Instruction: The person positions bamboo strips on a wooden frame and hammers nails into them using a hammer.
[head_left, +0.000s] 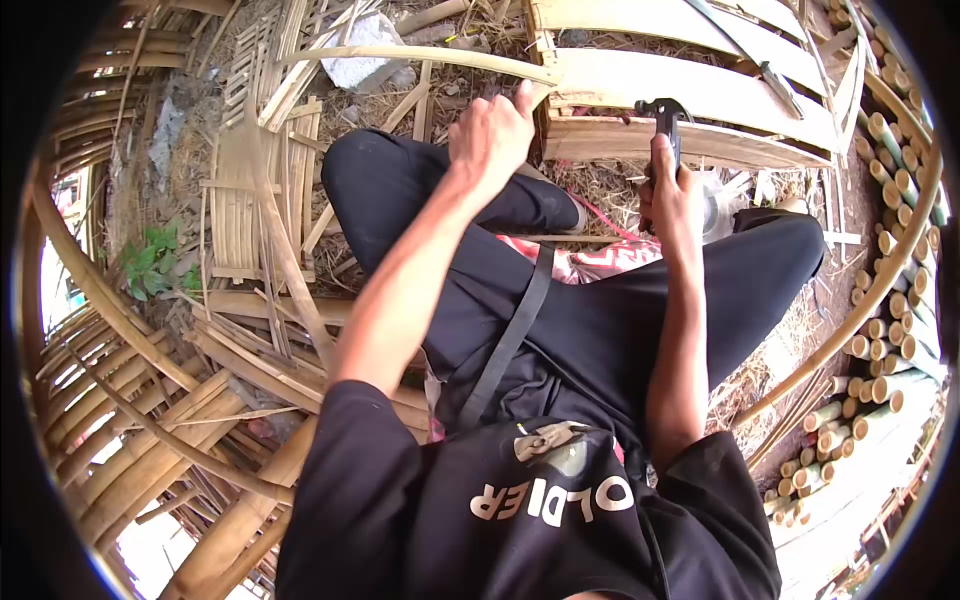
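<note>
My right hand [668, 195] is wrapped round the dark handle of a hammer [662, 112], its black head raised at the near edge of a wooden slatted crate [690, 80]. My left hand [490, 140] is at the crate's left corner with its fingers curled and one digit pointing up. That digit reaches close to the end of a long, bent bamboo strip [420, 54], which runs left from the corner. Whatever lies under the curled fingers is hidden. Across the crate's top right lies a long blade-like tool [770, 80] with a dark handle.
My crossed legs [590, 310] fill the middle. A pale stone block [362, 55] and woven bamboo slats [260, 190] lie left. Split bamboo [190, 440] is heaped at lower left. Cut bamboo poles [890, 340] are stacked at right. A clear container [717, 205] stands beside my right hand.
</note>
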